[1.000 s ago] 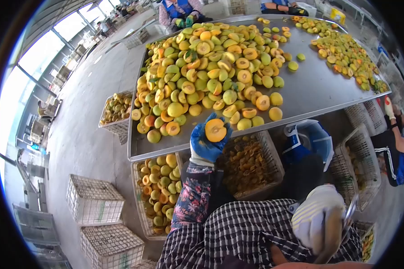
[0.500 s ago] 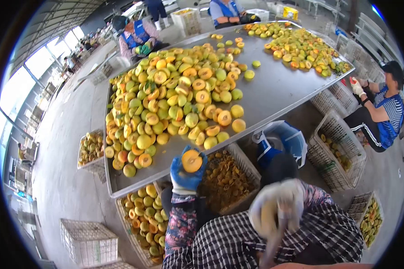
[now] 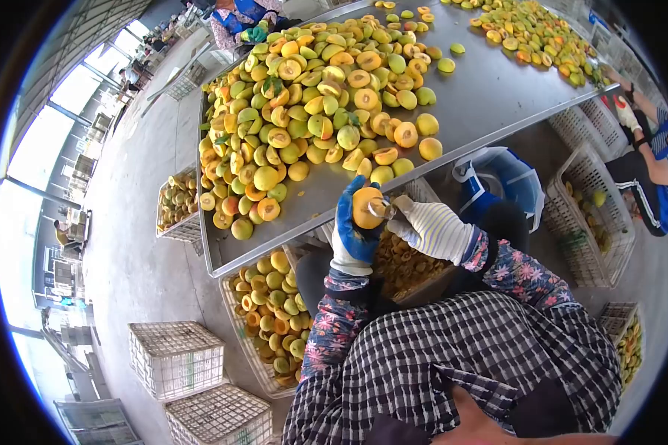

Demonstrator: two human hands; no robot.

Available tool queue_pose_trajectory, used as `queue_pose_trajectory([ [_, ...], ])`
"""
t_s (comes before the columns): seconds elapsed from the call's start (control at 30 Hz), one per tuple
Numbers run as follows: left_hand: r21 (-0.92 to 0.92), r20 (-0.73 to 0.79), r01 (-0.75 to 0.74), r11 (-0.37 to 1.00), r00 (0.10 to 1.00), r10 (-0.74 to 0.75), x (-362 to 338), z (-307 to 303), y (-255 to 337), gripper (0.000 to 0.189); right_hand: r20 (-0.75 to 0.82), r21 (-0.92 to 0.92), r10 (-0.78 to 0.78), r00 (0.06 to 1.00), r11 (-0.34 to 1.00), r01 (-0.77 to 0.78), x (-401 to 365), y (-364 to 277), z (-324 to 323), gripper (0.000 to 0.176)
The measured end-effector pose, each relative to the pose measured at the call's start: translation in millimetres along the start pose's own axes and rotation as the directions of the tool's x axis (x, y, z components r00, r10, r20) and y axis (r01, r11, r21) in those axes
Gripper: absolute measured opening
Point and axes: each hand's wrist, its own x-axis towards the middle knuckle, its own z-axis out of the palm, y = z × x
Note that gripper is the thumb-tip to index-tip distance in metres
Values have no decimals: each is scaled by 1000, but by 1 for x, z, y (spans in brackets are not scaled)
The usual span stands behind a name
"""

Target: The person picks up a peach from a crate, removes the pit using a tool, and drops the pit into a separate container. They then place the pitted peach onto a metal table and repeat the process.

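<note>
The left hand [image 3: 355, 231], in a blue rubber glove, is raised with the forearm upright and its fingers closed around an orange-yellow fruit half [image 3: 367, 207], cut face up, just below the near edge of the grey steel desk [image 3: 490, 96]. The right hand [image 3: 432, 230], in a white striped knit glove, reaches across from the right. It is closed on a small shiny metal tool [image 3: 385, 211] whose tip touches the fruit half.

Half a second ago the right hand was low by the checked shirt, blurred and well apart from the fruit. Now it has come up to meet the left hand, which has kept its hold on the fruit half.

Directly under both hands sits a white mesh crate [image 3: 423, 194] holding brownish pits and scraps. Below and left of the left hand, a second white crate [image 3: 239, 335] is filled with yellow and green fruit. To the right of the right hand stands a blue plastic bucket [image 3: 506, 180]; what it holds cannot be told. Above the hands, a heap of yellow-green fruit [image 3: 304, 111] covers the desk.
</note>
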Motion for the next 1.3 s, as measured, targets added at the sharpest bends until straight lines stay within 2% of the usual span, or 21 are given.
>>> queue_pose_trajectory([
  [0.07,0,-12,-17,1000,1000,17,-2,4,-1,48,78,-87,67,995,994,-60,2,-2,3,31],
  [0.17,454,68,-223,863,974,216,-5,12,1,49,132,-129,101,986,988,-84,2,1,9,30],
  [0.27,596,28,-213,774,969,245,-9,13,1,53,153,-118,102,983,989,-84,1,4,16,27],
  [0.33,673,26,-212,708,964,264,-12,18,6,47,153,-86,81,985,994,-69,-2,10,21,24],
  [0.43,691,11,-137,709,984,179,-17,18,11,34,214,-124,76,974,991,-50,-4,15,22,31],
  [0.53,557,-73,-36,830,993,92,-16,15,5,34,330,-137,155,931,984,-115,-4,14,21,31],
  [0.6,647,-51,-76,758,988,142,-14,11,2,33,325,-34,149,934,989,-146,-8,15,26,32],
  [0.67,876,109,-212,434,962,250,-11,2,6,29,315,-3,152,937,987,-159,-12,21,33,29],
  [0.73,485,-77,37,874,997,1,-3,-17,-11,41,302,-39,162,939,987,-158,-16,23,37,24],
  [0.77,208,-109,177,962,982,-157,-1,-28,-18,48,345,-49,191,919,981,-185,-16,23,36,27],
  [0.83,237,-71,226,945,974,-215,0,-32,-16,56,428,-76,245,870,969,-235,-11,16,25,34],
  [0.9,226,-90,256,940,966,-242,5,-32,-15,56,371,76,228,900,959,-274,-12,21,33,32],
  [1.0,297,-14,-66,953,997,74,-3,-11,-10,54,279,341,202,939,893,-293,-12,16,37,30],
  [1.03,444,-30,-198,874,971,236,-4,-5,-11,54,243,434,195,950,854,-287,-10,11,38,30],
  [1.1,701,17,-392,596,845,535,-5,6,-18,53,225,605,258,940,719,-342,-8,7,50,30],
  [1.13,725,-8,-368,582,841,541,-5,8,-19,52,220,682,291,931,636,-361,-8,5,54,31],
  [1.17,748,-33,-342,568,836,547,-6,9,-19,51,237,600,273,932,714,-362,-9,7,56,31],
  [1.2,664,-125,-267,698,881,456,-7,5,-19,53,258,509,259,931,783,-358,-9,7,53,32],
  [1.23,559,-205,-187,808,913,353,-6,1,-20,55,280,409,244,928,845,-346,-9,9,50,33],
  [1.27,257,-283,-107,960,942,181,-1,-7,-25,66,323,351,253,912,863,-364,-9,12,50,33],
  [1.3,157,-291,-24,987,954,70,0,-9,-22,69,365,291,265,892,878,-379,-9,14,49,34],
])
